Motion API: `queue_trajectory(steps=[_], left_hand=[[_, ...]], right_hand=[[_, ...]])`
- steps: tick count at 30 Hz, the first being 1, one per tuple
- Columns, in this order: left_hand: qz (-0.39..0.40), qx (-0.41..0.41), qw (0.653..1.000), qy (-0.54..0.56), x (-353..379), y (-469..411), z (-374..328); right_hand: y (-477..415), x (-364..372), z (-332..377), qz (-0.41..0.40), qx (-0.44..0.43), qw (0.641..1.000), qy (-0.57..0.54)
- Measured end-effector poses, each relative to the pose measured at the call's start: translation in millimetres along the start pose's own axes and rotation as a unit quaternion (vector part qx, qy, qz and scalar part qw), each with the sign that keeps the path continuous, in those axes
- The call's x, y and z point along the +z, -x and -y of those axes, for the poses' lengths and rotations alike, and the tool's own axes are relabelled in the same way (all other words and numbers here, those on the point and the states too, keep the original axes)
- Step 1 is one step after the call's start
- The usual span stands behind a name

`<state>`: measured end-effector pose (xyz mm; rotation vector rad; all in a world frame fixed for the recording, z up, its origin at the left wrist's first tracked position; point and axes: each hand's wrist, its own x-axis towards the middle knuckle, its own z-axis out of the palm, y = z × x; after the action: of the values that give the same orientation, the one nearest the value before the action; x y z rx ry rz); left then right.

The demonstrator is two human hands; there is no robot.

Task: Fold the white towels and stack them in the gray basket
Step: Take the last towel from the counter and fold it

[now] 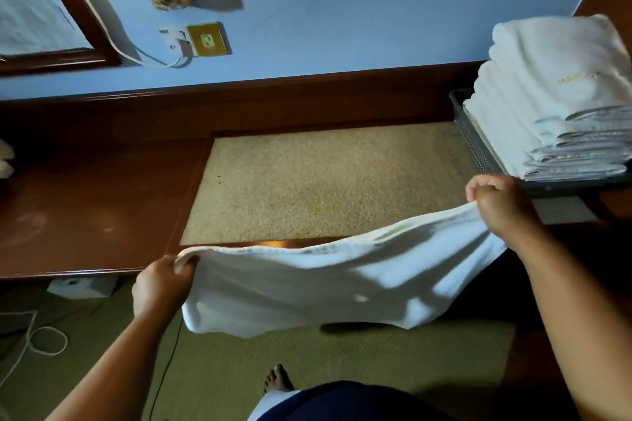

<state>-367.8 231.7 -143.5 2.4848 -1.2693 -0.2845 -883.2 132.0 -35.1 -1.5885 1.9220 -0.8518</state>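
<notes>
White towel [342, 284] hangs stretched, sagging and rumpled in the middle; left grip [164, 284] and right grip [499, 205] each clench one top corner.

The person wore a plain dark blue garment [342, 402], seen at the bottom edge of the view. Just left of that garment showed a strip of white cloth [270, 403], and just above it a bare foot [277, 378]. The left hand [164, 284] and right hand [499, 205] were bare, as were both forearms, on either side of the garment.
</notes>
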Motion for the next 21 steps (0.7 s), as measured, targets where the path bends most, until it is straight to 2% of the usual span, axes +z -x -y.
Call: queue_trajectory(steps=[3, 6, 8, 11, 13, 15, 18, 21], left_hand=[[-0.017, 0.054, 0.997, 0.059, -8, 12, -31], [0.029, 0.181, 0.978, 0.095, -11, 35, -80], [0.065, 0.291, 0.949, 0.102, -14, 55, -118], [0.076, 0.426, 0.894, 0.118, -19, 82, -165], [0.081, 0.485, 0.861, 0.129, -26, 93, -184], [0.079, 0.511, 0.845, 0.134, -35, 96, -191], [0.053, 0.535, 0.839, 0.082, -37, 82, -181], [0.089, 0.518, 0.851, -0.013, -18, 66, -156]], right_hand=[[8, 22, 0, 0.075, -0.018, 0.996, 0.039], [27, 53, 3, 0.173, -0.071, 0.979, 0.076], [45, 70, 18, 0.249, -0.115, 0.959, 0.076], [66, 92, 42, 0.343, -0.152, 0.925, 0.061], [73, 103, 49, 0.345, -0.210, 0.914, 0.039], [72, 104, 46, 0.312, -0.246, 0.917, 0.024], [66, 87, 41, 0.259, -0.255, 0.931, 0.042], [62, 69, 40, 0.223, -0.287, 0.930, 0.064]])
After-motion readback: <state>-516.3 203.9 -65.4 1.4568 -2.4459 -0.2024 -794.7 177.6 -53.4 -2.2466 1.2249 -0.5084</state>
